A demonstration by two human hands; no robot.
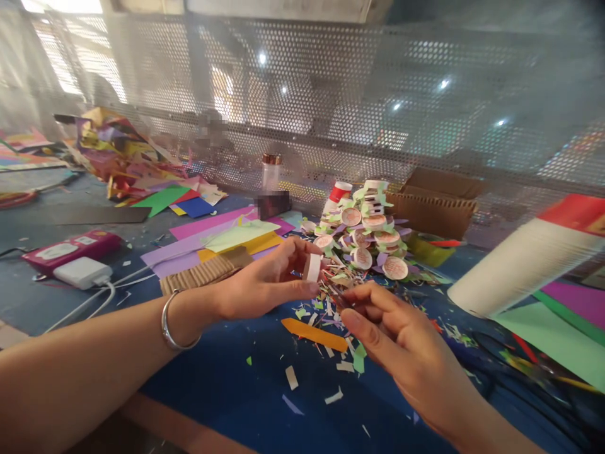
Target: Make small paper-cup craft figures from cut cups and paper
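Note:
My left hand, a silver bangle at its wrist, pinches a small white round piece edge-on between thumb and fingers. My right hand is closed on a thin dark tool, whose kind I cannot make out. Its tip points toward the white piece; whether they touch is unclear. Just behind both hands rises a heap of similar round white pieces with reddish print and bits of green and purple paper. Under the hands lie paper scraps and an orange pointed paper strip.
Coloured paper sheets and corrugated cardboard lie to the left, near a magenta device and white adapter with cables. A large white roll leans at right. A cardboard box stands before the perforated metal screen.

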